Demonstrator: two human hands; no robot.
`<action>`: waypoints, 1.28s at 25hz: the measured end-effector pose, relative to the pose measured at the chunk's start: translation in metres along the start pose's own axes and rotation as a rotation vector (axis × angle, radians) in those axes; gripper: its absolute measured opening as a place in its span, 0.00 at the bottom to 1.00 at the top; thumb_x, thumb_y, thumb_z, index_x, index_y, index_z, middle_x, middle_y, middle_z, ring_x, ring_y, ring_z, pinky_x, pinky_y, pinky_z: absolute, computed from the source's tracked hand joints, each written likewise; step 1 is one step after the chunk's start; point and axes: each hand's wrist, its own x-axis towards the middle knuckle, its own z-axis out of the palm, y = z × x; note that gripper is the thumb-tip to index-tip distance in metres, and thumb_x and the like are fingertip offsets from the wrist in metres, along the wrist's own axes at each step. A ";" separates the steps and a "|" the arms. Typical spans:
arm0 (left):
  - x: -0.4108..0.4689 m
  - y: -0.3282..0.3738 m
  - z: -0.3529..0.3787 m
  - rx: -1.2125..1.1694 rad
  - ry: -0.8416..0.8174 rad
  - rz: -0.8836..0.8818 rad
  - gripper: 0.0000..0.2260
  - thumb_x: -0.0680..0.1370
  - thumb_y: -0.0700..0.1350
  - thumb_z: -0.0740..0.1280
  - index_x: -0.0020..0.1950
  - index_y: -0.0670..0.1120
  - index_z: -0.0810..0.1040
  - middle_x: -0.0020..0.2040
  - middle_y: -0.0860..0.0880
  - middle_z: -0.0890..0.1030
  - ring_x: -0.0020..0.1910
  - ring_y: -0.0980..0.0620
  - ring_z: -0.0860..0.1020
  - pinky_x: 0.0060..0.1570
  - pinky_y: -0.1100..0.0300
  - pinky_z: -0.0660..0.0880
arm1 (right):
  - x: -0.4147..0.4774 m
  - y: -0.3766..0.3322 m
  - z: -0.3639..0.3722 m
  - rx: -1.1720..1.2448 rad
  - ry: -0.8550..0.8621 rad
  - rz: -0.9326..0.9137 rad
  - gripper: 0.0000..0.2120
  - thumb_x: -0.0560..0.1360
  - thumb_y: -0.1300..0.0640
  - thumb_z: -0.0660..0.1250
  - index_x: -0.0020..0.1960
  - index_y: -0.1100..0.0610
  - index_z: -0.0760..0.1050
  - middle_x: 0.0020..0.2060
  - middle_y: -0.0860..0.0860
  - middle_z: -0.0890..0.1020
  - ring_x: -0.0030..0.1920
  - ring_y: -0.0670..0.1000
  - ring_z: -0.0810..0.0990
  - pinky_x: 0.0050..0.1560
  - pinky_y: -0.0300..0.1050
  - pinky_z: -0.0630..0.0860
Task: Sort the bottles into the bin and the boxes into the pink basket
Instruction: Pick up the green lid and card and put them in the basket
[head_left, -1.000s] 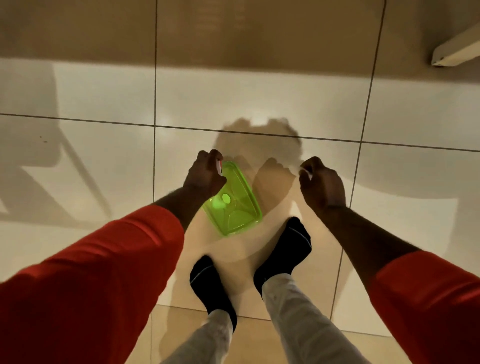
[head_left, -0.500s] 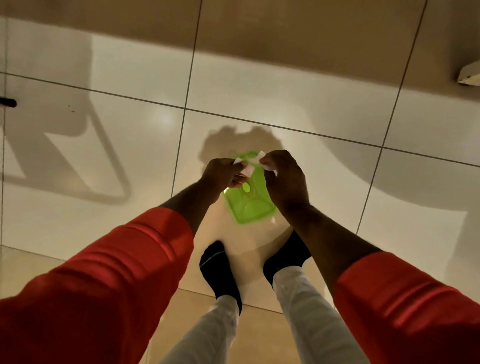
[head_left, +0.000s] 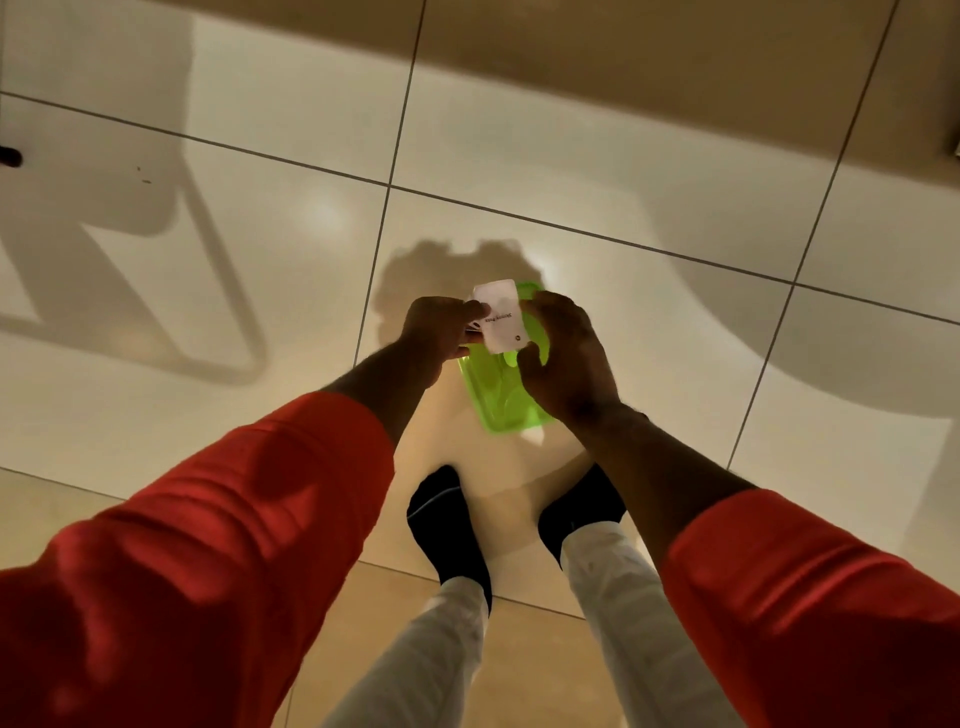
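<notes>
Compared with half a second earlier, a small white box (head_left: 501, 317) is now turned with its broad printed face up toward the camera, where before only a thin pale edge was seen between the two hands. It is held at the centre of the frame, above a translucent green container (head_left: 511, 402) that lies flat on the floor (head_left: 623, 156) just ahead of the feet. The left hand (head_left: 441, 332) is closed on the box's left edge, its fingers (head_left: 470, 312) pinched against the card, and something dark and small is glimpsed beneath them, too hidden to be identified. The right hand (head_left: 563, 358) is wrapped round the box's right side, with the thumb pressed near the lower right corner and the remaining fingers curled over the top right edge. A line of dark print runs across the white face, too small to be read. Both forearms enter from the lower corners in red sleeves (head_left: 234, 545). Two feet in black socks (head_left: 452, 525) are planted on the pale tiles below the green container, with light trousers (head_left: 441, 649) seen at the bottom centre. Long shadows are cast across the upper left and right of the floor.
</notes>
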 end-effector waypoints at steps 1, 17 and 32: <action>0.006 -0.004 -0.002 0.017 0.048 0.020 0.08 0.77 0.41 0.73 0.54 0.40 0.80 0.50 0.40 0.83 0.40 0.48 0.82 0.44 0.56 0.80 | -0.001 0.006 0.003 0.003 0.018 0.080 0.23 0.73 0.64 0.68 0.68 0.62 0.76 0.64 0.58 0.78 0.65 0.60 0.76 0.65 0.48 0.73; 0.005 -0.025 -0.021 -0.080 0.105 -0.023 0.15 0.74 0.41 0.76 0.59 0.41 0.81 0.52 0.43 0.85 0.53 0.47 0.82 0.56 0.48 0.79 | -0.005 0.047 0.005 0.028 0.035 0.579 0.08 0.74 0.62 0.68 0.52 0.55 0.81 0.47 0.56 0.86 0.50 0.61 0.82 0.48 0.50 0.77; -0.401 0.150 -0.066 -0.243 -0.183 0.112 0.13 0.76 0.42 0.74 0.59 0.44 0.82 0.55 0.46 0.87 0.57 0.46 0.84 0.60 0.48 0.76 | -0.153 -0.216 -0.323 0.209 0.256 0.511 0.05 0.71 0.64 0.74 0.42 0.55 0.82 0.38 0.48 0.84 0.38 0.42 0.80 0.36 0.35 0.71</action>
